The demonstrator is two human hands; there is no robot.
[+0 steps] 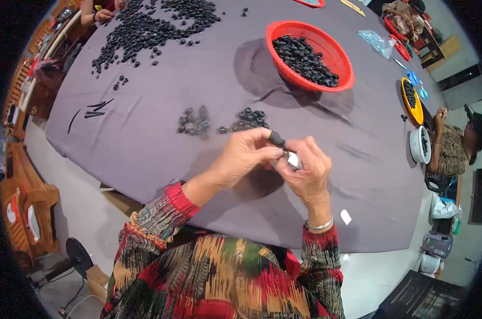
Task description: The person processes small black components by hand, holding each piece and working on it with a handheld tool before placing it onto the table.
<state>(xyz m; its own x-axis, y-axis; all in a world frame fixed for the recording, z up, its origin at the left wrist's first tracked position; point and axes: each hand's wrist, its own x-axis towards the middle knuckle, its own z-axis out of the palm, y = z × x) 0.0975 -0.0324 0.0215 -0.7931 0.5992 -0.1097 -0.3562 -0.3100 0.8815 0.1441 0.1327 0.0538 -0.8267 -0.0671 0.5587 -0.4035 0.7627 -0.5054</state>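
Observation:
My left hand (243,158) and my right hand (308,169) meet above the near middle of the table. A black cover (276,139) sits on the left index fingertip. That hand is closed in a pinch; whatever lies between its fingertips is too small and hidden to name. My right hand is wrapped round a small object with a bright white and grey surface (294,159); its kind cannot be made out. Just beyond my hands are two loose groups of small black ring-like parts, one to the left (194,122) and a denser one (250,118) nearer.
Farther off stands a red basin (347,80) of black parts. Many more parts (140,34) spread at far left, with thin black strips (94,112) nearer. A yellow tray (419,112) and white bowl (416,146) sit by a person (451,143) at right. A white scrap (346,217) lies near me.

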